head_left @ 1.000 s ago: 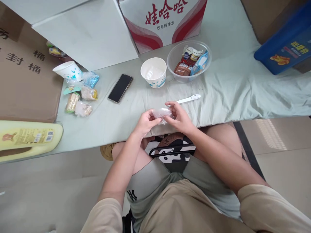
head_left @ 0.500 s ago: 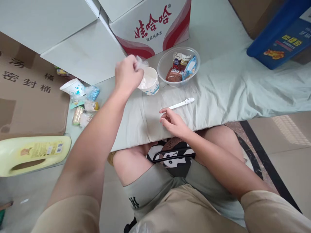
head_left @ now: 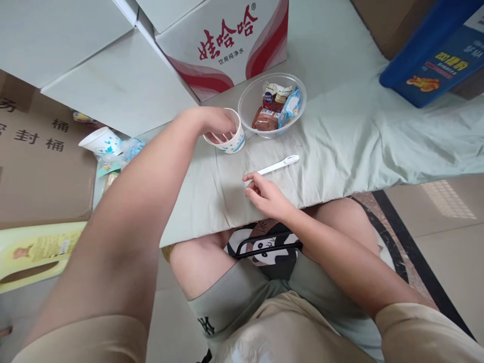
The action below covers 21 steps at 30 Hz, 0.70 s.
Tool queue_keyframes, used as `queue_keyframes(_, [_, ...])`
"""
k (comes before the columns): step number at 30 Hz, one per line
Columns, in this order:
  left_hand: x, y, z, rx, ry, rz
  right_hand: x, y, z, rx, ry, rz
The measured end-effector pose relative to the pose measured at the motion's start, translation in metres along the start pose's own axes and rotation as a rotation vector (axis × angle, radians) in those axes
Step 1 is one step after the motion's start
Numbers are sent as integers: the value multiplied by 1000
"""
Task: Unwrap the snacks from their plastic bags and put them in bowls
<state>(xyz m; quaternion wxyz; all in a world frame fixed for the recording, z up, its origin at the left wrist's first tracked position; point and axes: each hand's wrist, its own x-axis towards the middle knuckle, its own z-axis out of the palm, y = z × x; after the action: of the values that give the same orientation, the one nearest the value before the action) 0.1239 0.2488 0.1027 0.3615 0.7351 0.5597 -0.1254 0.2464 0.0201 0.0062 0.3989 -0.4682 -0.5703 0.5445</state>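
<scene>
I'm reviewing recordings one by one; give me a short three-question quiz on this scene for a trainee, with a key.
1. Which hand reaches into the upright paper cup?
2. True or false: the clear bowl beside that cup holds wrapped snacks.
3. Which of these lies nearest the right hand?
a) the blue jug
b) the slim white tool
c) the yellow jug

Key:
1. The left hand; whether its fingers hold anything inside cannot be seen.
2. True.
3. b
</scene>
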Motion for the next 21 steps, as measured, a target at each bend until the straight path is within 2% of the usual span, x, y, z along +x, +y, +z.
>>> queue_keyframes(4, [-55, 13, -24, -79, 196, -38, -1, 0, 1, -27, 15, -20])
queue_keyframes(7, [-98, -9, -38, -177, 477, -63, -4, 3, 1, -54, 36, -31])
queue_keyframes(9, [-123, -48, -45, -181, 667, -174, -7, 6, 1, -84, 42, -33])
queue_keyframes(12, [-154, -132, -50, -123, 938, -350, -11, 9, 0, -146, 47, -26])
queue_keyframes(13, [-163, -162, -48, -74, 989, -402, -12, 10, 0, -167, 51, -27])
queue_keyframes(14, [-171, -190, -45, -25, 1011, -478, -13, 10, 0, -186, 54, -30])
queue_keyframes(15, [-178, -216, -40, -4, 982, -531, -13, 10, 1, -206, 55, -38])
queue_keyframes(17, [-186, -256, -27, -17, 913, -541, -13, 9, 2, -248, 55, -60])
queue_keyframes(19, [-186, -278, -12, 8, 845, -539, -13, 8, 5, -292, 61, -79])
queue_keyframes(21, [-177, -284, 1, 12, 799, -537, -12, 7, 6, -318, 72, -80])
